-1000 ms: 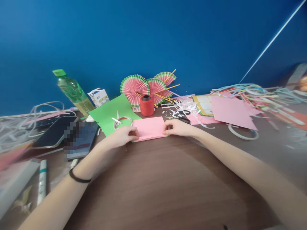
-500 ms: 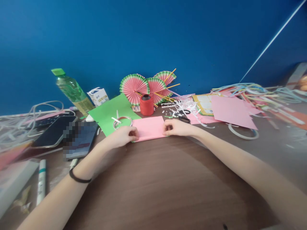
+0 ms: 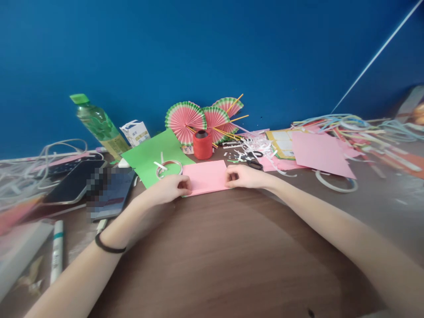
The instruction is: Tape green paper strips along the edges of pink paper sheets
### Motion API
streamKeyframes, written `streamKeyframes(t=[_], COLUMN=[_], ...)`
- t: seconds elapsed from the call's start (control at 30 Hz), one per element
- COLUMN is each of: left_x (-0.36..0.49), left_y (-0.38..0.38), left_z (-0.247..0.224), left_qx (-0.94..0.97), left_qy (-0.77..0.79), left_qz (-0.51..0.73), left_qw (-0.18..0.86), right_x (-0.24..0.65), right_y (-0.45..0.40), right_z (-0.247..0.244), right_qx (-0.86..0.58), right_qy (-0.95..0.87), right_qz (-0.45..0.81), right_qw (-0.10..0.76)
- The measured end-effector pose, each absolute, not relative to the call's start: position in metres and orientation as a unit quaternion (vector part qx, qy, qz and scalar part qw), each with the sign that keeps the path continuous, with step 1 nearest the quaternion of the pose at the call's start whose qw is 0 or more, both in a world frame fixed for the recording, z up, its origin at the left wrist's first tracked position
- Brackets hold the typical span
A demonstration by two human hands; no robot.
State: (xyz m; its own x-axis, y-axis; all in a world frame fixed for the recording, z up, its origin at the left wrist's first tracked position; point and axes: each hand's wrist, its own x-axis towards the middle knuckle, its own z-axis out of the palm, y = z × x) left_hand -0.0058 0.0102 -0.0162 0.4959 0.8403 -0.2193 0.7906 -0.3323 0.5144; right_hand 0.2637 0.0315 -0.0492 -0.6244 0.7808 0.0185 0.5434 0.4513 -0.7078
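A smooth, flat, rectangular pink paper sheet point(image 3: 209, 176) lies on the dark, wood-grained bench point(image 3: 232, 251), between the two hands. The left hand point(image 3: 172, 187) has thumb and fingers pinched on its near left corner; the right hand point(image 3: 241, 176) pinches its right edge. Its long axis runs left to right. Just beyond the far edge stands a red thread spool point(image 3: 202, 146), before pleated paper fans point(image 3: 184, 120). A tape ring point(image 3: 180, 167) on green paper point(image 3: 154, 152) crowds the left side; black-handled scissors point(image 3: 255, 164) lie near the right hand.
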Motion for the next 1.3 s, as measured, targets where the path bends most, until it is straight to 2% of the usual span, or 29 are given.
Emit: streamKeyframes(t=[0.63,0.93,1.3], left_x=[-0.001,0.001,0.007], left_y=[0.005,0.003,-0.003], left_z=[-0.017,-0.02,-0.02], left_qx=[0.823,0.879,0.902], left_qy=[0.502,0.415,0.382], left_qz=[0.022,0.035,0.043], left_qw=[0.265,0.234,0.197], right_x=[0.262,0.258,0.253], right_y=[0.029,0.025,0.017], right_z=[-0.048,-0.047,-0.041], right_qx=[-0.392,-0.335,-0.316], right_qy=[-0.846,-0.869,-0.915], right_qz=[0.32,0.32,0.222], right_qw=[0.168,0.173,0.116])
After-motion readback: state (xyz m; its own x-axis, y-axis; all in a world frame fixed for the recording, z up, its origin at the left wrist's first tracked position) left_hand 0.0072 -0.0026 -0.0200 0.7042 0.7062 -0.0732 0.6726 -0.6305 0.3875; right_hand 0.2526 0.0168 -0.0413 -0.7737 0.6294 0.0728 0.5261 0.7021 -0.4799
